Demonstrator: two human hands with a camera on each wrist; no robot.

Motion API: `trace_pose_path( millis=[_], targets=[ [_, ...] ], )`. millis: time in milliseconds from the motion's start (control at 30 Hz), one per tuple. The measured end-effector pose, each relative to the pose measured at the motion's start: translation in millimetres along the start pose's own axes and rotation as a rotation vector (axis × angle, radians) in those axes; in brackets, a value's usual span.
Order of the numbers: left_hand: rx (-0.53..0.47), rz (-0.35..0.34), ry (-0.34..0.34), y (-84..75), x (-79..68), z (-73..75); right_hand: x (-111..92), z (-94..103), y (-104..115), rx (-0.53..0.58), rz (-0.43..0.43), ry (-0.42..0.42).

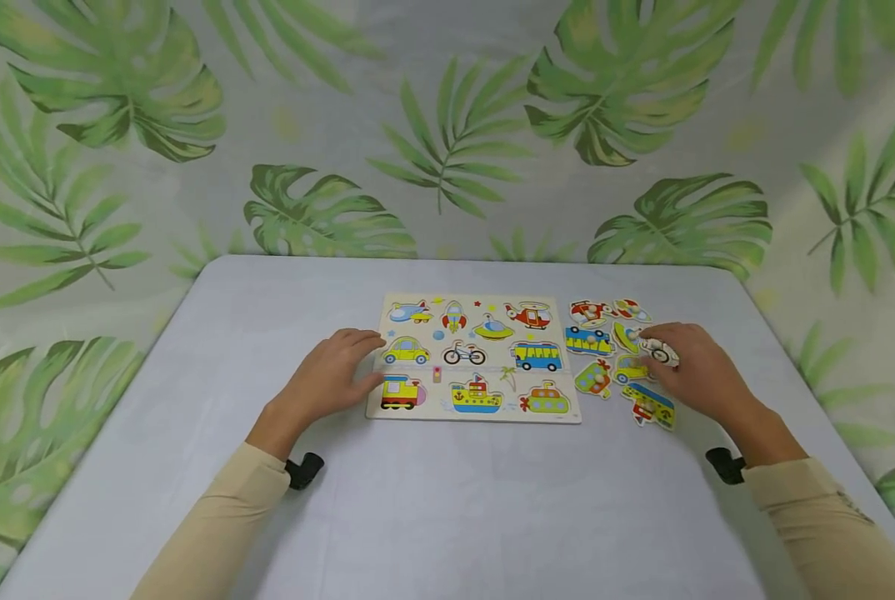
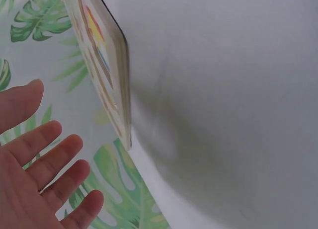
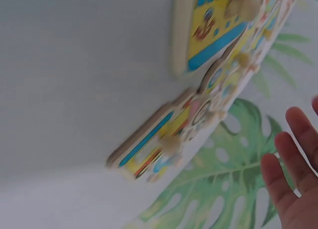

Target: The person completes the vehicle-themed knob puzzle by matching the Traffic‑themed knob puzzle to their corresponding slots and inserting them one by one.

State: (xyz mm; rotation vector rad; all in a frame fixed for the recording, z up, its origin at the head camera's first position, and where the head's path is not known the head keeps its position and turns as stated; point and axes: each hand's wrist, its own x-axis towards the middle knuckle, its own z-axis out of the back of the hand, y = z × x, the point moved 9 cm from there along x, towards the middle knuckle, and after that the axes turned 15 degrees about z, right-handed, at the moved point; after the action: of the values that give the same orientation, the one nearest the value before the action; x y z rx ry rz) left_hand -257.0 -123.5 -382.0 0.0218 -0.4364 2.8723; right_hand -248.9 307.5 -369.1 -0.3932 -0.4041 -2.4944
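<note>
A wooden knob-puzzle board [image 1: 432, 411] with printed vehicles lies flat mid-table. My left hand [image 1: 332, 377] rests by its left edge, fingers spread and fingertips right at the rim. The left wrist view shows that hand [image 2: 39, 174] with nothing in its palm. At the board's right, my right hand [image 1: 691, 367] reaches over a pile of loose pieces, its fingertips overlapping the bicycle piece [image 1: 659, 352]. In the right wrist view its fingers [image 3: 293, 159] are loosely extended, and the thumb is out of view. The ship piece [image 3: 208, 35] shows its anchor and wooden knob there.
Around the right hand lie the bus piece [image 1: 588, 342], helicopter piece [image 1: 590, 312], submarine piece [image 1: 593, 379], car piece [image 1: 631, 369] and others, some overlapping. The white-covered table [image 1: 492, 508] meets a leaf-patterned cloth [image 1: 462, 125] at its far edge.
</note>
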Motion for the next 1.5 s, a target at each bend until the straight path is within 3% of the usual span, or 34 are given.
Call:
trace_pose_path(
  millis=[167, 367, 600, 833, 1133, 1500],
  targets=[
    [0.019, 0.019, 0.021, 12.5, 1.4, -5.0, 1, -2.3, -11, 0.044, -0.027, 0.061],
    [0.089, 0.021, 0.002, 19.8, 8.6, -8.1, -5, -5.6, -22, 0.059, -0.071, 0.122],
    [0.116, 0.055, 0.062, 25.6, 15.6, -16.0, -8, -8.1, -29, 0.05, -0.069, 0.195],
    [0.037, 0.062, 0.199, 26.6, 24.1, -31.0, -9, -12.2, -33, 0.06, -0.1, 0.248],
    [0.032, 0.062, 0.389, 27.6, 34.0, -48.4, -11, -17.8, -34, 0.094, -0.097, 0.225],
    [-0.002, 0.056, 0.423, 28.1, 32.2, -53.1, -6, -28.3, -37, 0.105, -0.052, 0.228]
  ],
)
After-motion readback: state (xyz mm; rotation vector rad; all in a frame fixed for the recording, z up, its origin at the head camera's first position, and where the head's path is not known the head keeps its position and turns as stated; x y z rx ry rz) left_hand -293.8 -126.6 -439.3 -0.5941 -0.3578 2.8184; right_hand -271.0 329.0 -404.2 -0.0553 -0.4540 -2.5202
